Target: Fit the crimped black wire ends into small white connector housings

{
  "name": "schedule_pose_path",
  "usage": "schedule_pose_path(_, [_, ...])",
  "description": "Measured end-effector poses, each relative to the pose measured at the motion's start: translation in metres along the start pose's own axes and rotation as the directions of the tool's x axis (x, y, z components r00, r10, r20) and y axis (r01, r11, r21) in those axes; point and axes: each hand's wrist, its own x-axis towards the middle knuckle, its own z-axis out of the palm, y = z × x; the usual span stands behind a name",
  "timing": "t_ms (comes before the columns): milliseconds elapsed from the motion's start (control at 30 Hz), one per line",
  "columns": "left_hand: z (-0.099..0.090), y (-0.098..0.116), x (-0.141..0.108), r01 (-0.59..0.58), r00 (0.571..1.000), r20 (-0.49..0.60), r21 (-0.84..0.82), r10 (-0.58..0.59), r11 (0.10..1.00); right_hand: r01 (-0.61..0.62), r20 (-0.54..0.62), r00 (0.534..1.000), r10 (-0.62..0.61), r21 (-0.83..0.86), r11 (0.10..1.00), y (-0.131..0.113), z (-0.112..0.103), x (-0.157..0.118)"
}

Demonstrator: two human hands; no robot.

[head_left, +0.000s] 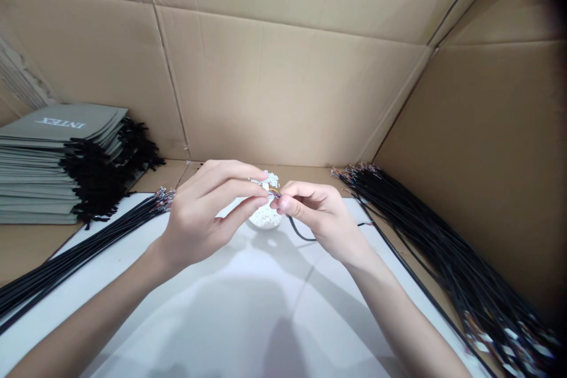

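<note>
My left hand (pixel 206 209) reaches in from the left, its thumb and fingertips closed on the thin coloured wires (pixel 274 193) at a cable's end; a small white piece appears at the fingertips. Close beside it, my right hand (pixel 316 212) pinches the same cable end between thumb and fingers. The black cable (pixel 299 233) curves below my right hand and passes behind it. Behind the fingertips stands a round white container (pixel 266 218) with small white pieces (pixel 271 179) at its top, partly hidden by my hands.
Black cables (pixel 110 230) with bared wire ends lie at the left. A larger cable bundle (pixel 425 236) runs along the right side. Grey folders (pixel 44 171) with black cords are stacked at the far left. Cardboard walls (pixel 283 88) surround the white table (pixel 221 319).
</note>
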Motion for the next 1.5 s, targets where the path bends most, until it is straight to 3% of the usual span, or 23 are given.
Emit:
schedule_pose_path(133, [0.001,-0.001,-0.003,0.294,0.956,0.082,-0.307,-0.283,0.905,-0.023,-0.02,1.0,0.024,0.026,0.999,0.0,0.0,0.0])
schedule_pose_path(233, [0.0,-0.004,-0.003,0.382,0.924,0.151,-0.389,-0.351,0.838,-0.029,-0.014,0.999,0.029,0.014,0.999,-0.001,0.0,-0.001])
schedule_pose_path(633, [0.0,-0.01,0.0,0.226,0.973,0.107,-0.318,-0.202,0.921,-0.041,0.011,0.999,0.041,0.027,0.999,0.001,0.001,-0.002])
schedule_pose_path(1000, [-0.006,-0.01,0.007,-0.055,0.995,0.076,-0.077,0.061,0.996,-0.05,0.039,0.998,0.048,0.045,0.998,0.0,0.004,-0.001])
schedule_pose_path(1133, [-0.007,-0.008,0.007,-0.043,0.995,0.09,-0.082,0.05,0.996,-0.045,0.039,0.998,0.043,0.045,0.998,0.004,0.005,-0.001])
schedule_pose_path(1500, [-0.004,-0.007,-0.003,0.141,0.983,0.144,-0.163,-0.118,0.977,-0.055,0.018,0.998,0.054,0.022,0.998,0.002,0.006,0.0])
